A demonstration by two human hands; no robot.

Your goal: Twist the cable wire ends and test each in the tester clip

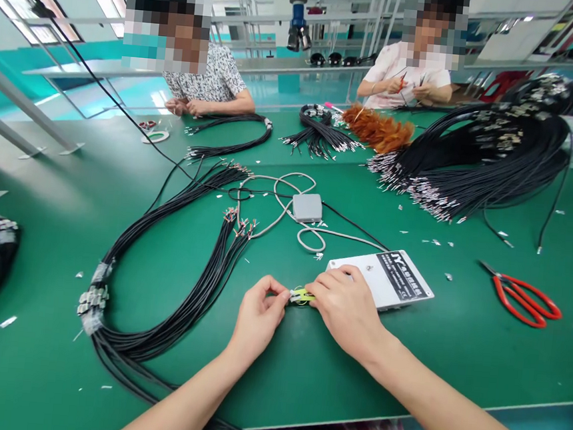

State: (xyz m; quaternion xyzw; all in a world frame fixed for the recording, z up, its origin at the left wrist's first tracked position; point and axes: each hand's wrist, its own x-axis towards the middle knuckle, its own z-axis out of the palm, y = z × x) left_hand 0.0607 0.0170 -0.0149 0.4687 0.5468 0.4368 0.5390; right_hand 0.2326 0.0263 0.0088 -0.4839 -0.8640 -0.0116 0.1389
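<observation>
My left hand (257,316) and my right hand (346,307) met over the green table (454,363), a little back from its near edge and about midway along it. Both were pinched, thumb against fingertips, on a small yellow-green piece (302,297) held between them, just off the table surface. The piece was too small and too covered by my fingers for me to say what it was; it may have been a short tag or wire end with a bit of metal at the left.

Just behind my right hand lay a flat white box (396,281) with a black label, its near corner touching or nearly touching my knuckles. A grey cord ran from it back to a small grey pedal (307,207) nearer the middle of the table. To my left a long looped bundle of black cables (160,284) curved from the near edge toward the middle, bound with tape at one bend. Red-handled scissors (522,299) lay well to the right of the box.

Toward the far right corner sat a big heap of black cables (482,158) with metal ends, and beside it an orange feather duster (379,129). Two people sat along the far edge, each with their own hands busy on wires.
</observation>
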